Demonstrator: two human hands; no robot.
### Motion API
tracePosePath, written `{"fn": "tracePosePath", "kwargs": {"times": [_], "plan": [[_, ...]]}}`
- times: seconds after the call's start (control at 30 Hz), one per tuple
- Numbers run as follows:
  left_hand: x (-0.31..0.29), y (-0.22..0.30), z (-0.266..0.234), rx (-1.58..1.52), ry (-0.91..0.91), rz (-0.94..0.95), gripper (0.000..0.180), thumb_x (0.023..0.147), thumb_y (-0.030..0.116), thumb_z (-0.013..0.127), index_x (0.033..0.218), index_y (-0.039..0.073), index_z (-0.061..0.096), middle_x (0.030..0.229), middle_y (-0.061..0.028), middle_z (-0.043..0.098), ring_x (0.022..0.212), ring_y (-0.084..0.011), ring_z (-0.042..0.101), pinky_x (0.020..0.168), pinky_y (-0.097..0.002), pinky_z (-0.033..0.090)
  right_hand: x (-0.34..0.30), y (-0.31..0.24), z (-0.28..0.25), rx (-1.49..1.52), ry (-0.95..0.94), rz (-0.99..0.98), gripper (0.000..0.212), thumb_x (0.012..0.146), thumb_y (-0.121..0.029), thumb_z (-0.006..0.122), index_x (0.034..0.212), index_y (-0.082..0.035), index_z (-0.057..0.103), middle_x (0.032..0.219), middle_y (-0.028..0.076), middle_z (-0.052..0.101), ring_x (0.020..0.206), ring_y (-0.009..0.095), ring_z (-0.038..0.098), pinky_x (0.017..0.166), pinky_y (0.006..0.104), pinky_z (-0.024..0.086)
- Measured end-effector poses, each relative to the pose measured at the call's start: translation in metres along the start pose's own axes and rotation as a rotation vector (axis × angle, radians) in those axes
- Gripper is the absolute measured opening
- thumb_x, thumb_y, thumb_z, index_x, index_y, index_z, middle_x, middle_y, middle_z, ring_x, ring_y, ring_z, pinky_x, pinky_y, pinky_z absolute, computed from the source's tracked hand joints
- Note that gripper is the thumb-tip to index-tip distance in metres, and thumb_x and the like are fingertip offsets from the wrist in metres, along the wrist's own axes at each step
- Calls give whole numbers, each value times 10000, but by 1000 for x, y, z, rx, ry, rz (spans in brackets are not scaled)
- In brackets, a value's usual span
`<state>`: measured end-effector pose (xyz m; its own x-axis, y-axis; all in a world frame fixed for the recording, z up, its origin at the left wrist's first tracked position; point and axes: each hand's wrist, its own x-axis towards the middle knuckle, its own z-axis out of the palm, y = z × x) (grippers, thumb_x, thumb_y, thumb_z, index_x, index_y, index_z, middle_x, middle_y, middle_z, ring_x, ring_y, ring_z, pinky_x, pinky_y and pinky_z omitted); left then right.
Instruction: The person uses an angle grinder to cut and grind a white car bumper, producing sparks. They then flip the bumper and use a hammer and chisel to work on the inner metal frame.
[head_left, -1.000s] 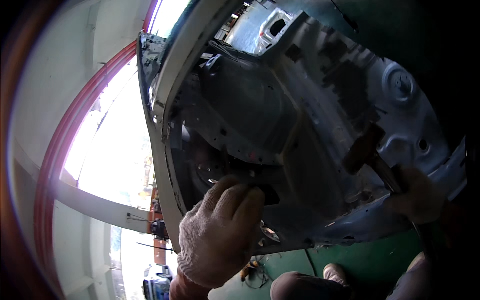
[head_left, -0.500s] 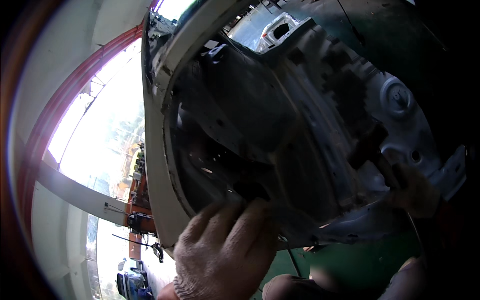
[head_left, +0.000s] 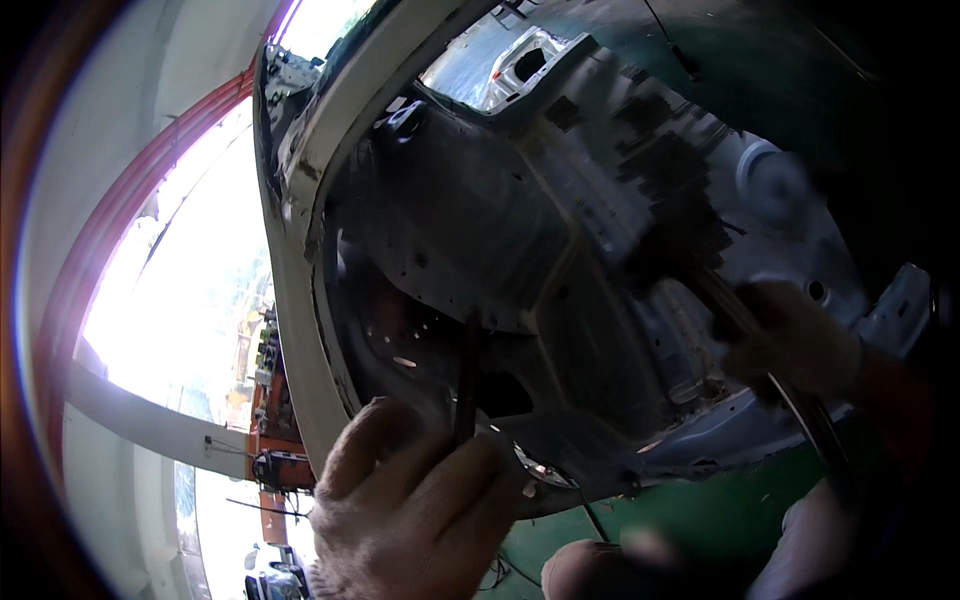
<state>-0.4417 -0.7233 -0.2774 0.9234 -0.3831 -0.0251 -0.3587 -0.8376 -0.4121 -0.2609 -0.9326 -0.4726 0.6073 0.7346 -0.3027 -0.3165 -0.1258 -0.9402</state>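
Observation:
My gloved left hand (head_left: pixel 405 505) is closed around a dark, narrow chisel-like bar (head_left: pixel 467 385). The bar stands up from the fist in front of the shadowed car body panel (head_left: pixel 480 215); whether its tip touches the metal is too dark to tell. On the right, my gloved right hand (head_left: pixel 795 345) grips a hammer by its long handle (head_left: pixel 722 298). The dark hammer head (head_left: pixel 655 258) is up and left of that hand, over the panel, apart from the bar. Shadow and motion blur soften the hammer's outline.
A pale curved body frame (head_left: pixel 300 330) runs along the panel's left side. Dark openings (head_left: pixel 503 395) pierce the metal near my left hand. Green floor (head_left: pixel 690 520) shows below, with a cable (head_left: pixel 592 515) and my knees. A bright window opening lies at far left.
The hammer and my right hand have moved left and up. My left hand has shifted slightly left and down, and its bar now shows clearly. The whole view has shifted a little.

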Motion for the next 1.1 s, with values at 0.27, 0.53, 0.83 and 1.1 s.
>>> {"fn": "tracePosePath", "kwargs": {"times": [0.27, 0.53, 0.83, 1.1], "plan": [[-2, -23, 10, -369, 174, -7, 202, 626, 225, 731, 720, 47, 715, 849, -128, 760, 712, -277, 721, 817, -492, 562, 142, -58, 61, -740, 40, -1082, 185, 962, -151, 651, 1115, -71, 715, 1104, 189, 719, 1009, 314, 714, 909, 426, 585], [1, -36, 4, -391, 10, 99, 181, 689, 208, 746, 805, 69, 742, 925, -126, 767, 759, -277, 727, 877, -497, 550, 170, -83, 92, -1078, 158, -1288, 118, 944, -184, 688, 1017, -96, 717, 940, 112, 747, 975, 301, 730, 891, 440, 571], [4, -35, 5, -370, -39, 107, 163, 733, 113, 753, 890, 71, 745, 988, -115, 765, 789, -274, 718, 865, -481, 542, 174, -66, 101, -981, 162, -1386, 149, 929, -210, 709, 983, -73, 727, 943, 128, 758, 944, 291, 748, 858, 448, 576], [6, -33, 4, -330, -53, 112, 171, 712, 92, 767, 878, 61, 739, 982, -117, 763, 732, -244, 695, 771, -408, 519, 155, -80, 127, -891, -3, -1379, 185, 946, -222, 700, 973, -46, 750, 919, 151, 760, 905, 289, 754, 822, 461, 590]]}}
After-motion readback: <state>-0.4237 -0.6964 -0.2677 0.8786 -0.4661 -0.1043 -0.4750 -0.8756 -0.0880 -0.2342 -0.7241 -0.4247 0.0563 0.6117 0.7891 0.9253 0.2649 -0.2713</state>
